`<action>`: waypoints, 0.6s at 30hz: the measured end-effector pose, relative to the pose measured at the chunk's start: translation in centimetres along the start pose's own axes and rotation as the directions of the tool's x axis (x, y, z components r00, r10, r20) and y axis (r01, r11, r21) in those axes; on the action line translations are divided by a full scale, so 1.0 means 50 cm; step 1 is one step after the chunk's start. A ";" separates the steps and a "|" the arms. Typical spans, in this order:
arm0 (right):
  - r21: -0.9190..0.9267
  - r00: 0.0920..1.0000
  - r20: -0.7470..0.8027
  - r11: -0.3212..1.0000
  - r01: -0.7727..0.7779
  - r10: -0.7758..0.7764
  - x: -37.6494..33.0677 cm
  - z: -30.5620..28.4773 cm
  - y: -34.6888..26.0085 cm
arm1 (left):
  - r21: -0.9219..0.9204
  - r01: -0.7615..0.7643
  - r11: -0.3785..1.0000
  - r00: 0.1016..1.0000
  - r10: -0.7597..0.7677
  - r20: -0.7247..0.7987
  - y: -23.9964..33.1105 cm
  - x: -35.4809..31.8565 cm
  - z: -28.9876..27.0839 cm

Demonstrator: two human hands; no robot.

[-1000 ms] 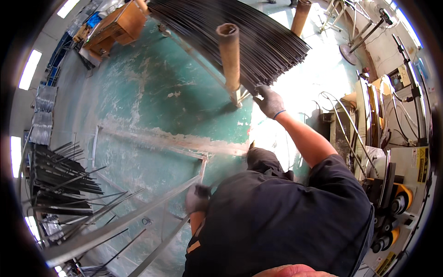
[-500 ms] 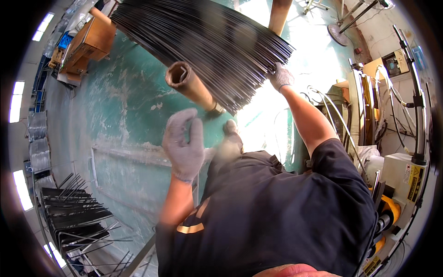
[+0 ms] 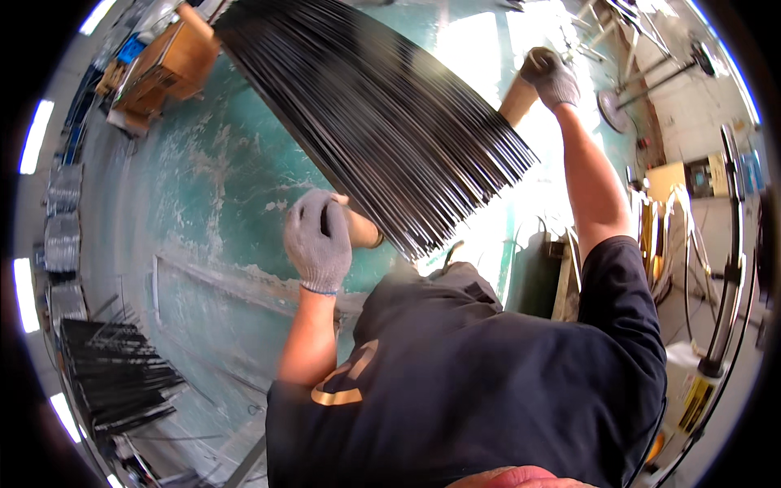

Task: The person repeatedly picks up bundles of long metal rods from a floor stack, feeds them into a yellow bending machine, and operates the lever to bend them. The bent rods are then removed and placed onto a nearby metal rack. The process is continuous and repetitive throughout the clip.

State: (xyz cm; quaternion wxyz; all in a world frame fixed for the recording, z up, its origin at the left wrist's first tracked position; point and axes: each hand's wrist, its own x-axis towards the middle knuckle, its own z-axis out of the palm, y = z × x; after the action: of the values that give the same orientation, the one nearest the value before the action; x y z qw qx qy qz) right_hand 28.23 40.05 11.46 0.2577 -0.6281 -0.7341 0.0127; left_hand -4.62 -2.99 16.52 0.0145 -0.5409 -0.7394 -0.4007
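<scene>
This was a metalworking workshop. A large bundle of long dark steel rods [image 3: 382, 122] lay across brown posts over a worn, green-painted concrete floor [image 3: 203, 187]. More cut rods [image 3: 114, 374] sat stacked at the left, and yellow-marked machinery [image 3: 700, 390] with wire hoops [image 3: 675, 244] stood at the right.

Glossy dark metal rods [image 3: 382, 122]; grey knit cloth gloves on left hand [image 3: 319, 237] and right hand [image 3: 553, 75]; worn, scuffed green painted floor [image 3: 211, 187].
</scene>
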 end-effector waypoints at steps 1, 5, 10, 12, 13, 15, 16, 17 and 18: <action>0.039 0.991 -0.119 0.997 0.071 -0.066 0.007 0.019 0.004 | 0.014 -0.013 1.000 0.997 0.014 -0.079 -0.002 0.006 0.007; 0.098 0.997 -0.056 0.993 0.059 -0.054 0.010 0.023 -0.015 | -0.034 -0.029 0.999 0.981 0.022 -0.193 -0.024 0.004 0.025; 0.053 0.999 0.002 0.998 0.037 -0.037 0.016 0.016 -0.023 | 0.015 -0.137 0.990 0.964 0.137 -0.227 -0.056 0.004 0.038; -0.031 0.999 0.016 0.999 0.042 -0.041 0.006 -0.007 -0.045 | -0.030 -0.081 0.996 0.978 0.073 -0.198 -0.058 -0.004 0.038; -0.043 0.998 0.011 0.998 0.055 -0.055 0.012 -0.009 -0.040 | -0.059 -0.060 0.997 0.982 0.048 -0.185 -0.058 0.000 0.044; 0.020 0.998 0.065 1.000 0.006 -0.007 0.013 -0.011 -0.035 | -0.056 -0.062 0.997 0.975 0.048 -0.215 -0.064 -0.006 0.049; -0.048 0.999 0.038 0.998 0.036 -0.034 -0.006 -0.013 -0.033 | -0.070 -0.059 0.996 0.974 0.042 -0.224 -0.064 -0.015 0.050; 0.070 0.998 0.006 0.995 0.064 -0.064 -0.009 -0.016 -0.019 | -0.083 -0.056 0.995 0.972 0.036 -0.232 -0.062 -0.019 0.056; 0.187 0.996 -0.030 0.978 0.093 -0.089 -0.008 -0.020 -0.003 | -0.058 -0.002 0.998 0.972 -0.012 -0.234 -0.061 -0.016 0.063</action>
State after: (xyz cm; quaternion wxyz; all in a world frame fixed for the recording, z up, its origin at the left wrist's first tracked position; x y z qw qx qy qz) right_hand 28.50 39.33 12.23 0.3240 -0.5668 -0.7549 0.0634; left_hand -5.45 -1.99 12.26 0.0849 -0.4880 -0.7220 -0.4830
